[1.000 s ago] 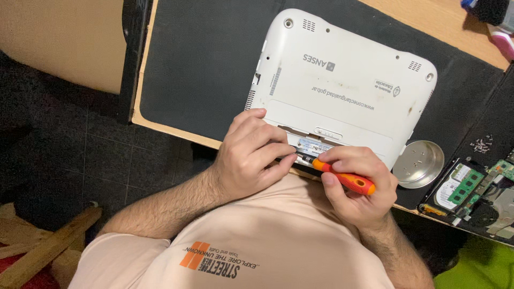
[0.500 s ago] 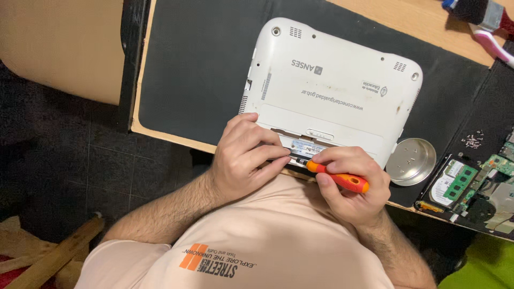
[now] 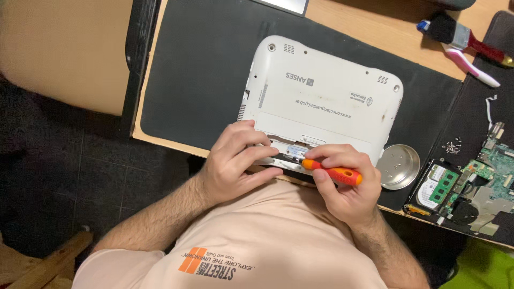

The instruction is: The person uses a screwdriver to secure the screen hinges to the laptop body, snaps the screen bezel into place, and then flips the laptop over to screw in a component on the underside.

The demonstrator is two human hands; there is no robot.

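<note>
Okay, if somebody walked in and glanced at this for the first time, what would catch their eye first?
Most likely the white laptop lying underside up on the black mat in the middle. At its near edge the left hand steadies the case while the right hand grips an orange-handled screwdriver. To the right sit a small round metal dish and an exposed green circuit board.

Change over the preceding second. The left hand (image 3: 235, 163) has closed further over the near edge of the upturned white laptop (image 3: 321, 99), its fingertips now reaching the dark shaft of the orange-handled screwdriver (image 3: 324, 170). The right hand (image 3: 345, 184) has apparently lowered the handle slightly, towards the near edge of the black mat (image 3: 203, 69).
</note>
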